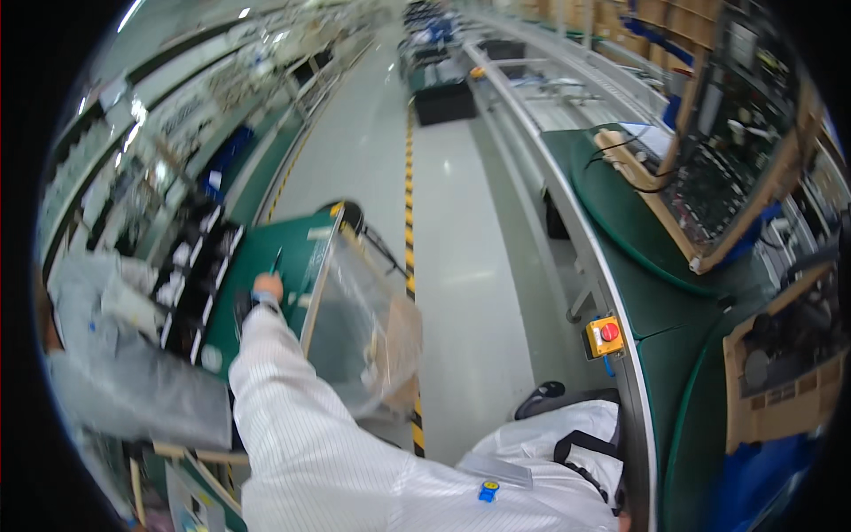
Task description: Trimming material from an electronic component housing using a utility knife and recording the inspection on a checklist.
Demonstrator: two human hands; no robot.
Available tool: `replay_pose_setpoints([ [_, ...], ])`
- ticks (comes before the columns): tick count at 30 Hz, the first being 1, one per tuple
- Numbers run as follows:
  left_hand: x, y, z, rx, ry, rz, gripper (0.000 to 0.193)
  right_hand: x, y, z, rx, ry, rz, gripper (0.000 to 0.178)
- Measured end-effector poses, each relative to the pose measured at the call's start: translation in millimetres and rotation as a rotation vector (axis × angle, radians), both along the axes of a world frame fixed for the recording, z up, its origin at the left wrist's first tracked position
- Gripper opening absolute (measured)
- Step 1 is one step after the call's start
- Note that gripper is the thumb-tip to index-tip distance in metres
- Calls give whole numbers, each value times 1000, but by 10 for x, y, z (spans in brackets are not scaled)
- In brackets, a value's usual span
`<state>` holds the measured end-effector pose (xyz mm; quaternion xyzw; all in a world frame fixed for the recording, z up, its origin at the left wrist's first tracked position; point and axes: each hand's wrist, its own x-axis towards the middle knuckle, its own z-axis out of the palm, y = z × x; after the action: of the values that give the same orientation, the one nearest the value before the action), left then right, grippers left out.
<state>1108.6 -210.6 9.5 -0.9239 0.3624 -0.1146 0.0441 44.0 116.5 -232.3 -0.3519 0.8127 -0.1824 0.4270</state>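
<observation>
My left arm in a white striped sleeve reaches out over a green-topped workbench [266,253]. At its end my left hand [269,285] is closed, with a dark band at the wrist. A thin dark green pen-like tool [279,259] juts up from its fingers; its exact kind is too small to make out. Of my right hand [625,522] only a sliver shows at the lower edge, beside the metal rail of the conveyor line [631,390], its fingers hidden.
Black bins [191,284] line the bench's left side, near a person in grey [133,346]. A clear plastic bag [368,328] hangs off the bench. On the right, a red stop button [609,332] and a framed circuit assembly [731,151]. A black crate [445,103] stands ahead.
</observation>
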Motion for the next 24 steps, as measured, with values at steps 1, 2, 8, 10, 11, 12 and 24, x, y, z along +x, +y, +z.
replay_pose_setpoints([
  [1, -19, -132, -156, 254, -163, -142, 39, -56, 99, -42, -11, 33, -11, 32],
  [2, -43, -215, -282, 493, -263, -201, 37, -79, 189, -64, -14, 56, -18, 33],
  [8, 268, -112, 71, 377, -445, 267, 28, 404, -69, 497, 93, -140, -170, 48],
  [10, 124, -186, 204, -513, -168, 111, 16, 174, 161, -145, 9, -38, -205, 28],
  [11, -64, -90, 249, -909, 66, -82, 20, 11, 192, -515, -42, 19, -191, 22],
  [12, -558, -335, 249, -984, 333, -191, 23, 251, 130, -128, -86, -33, -198, 17],
  [24, -7278, 370, -53, 363, 1598, -1541, 33, 1687, -1091, 2492, -904, -78, 44, 79],
])
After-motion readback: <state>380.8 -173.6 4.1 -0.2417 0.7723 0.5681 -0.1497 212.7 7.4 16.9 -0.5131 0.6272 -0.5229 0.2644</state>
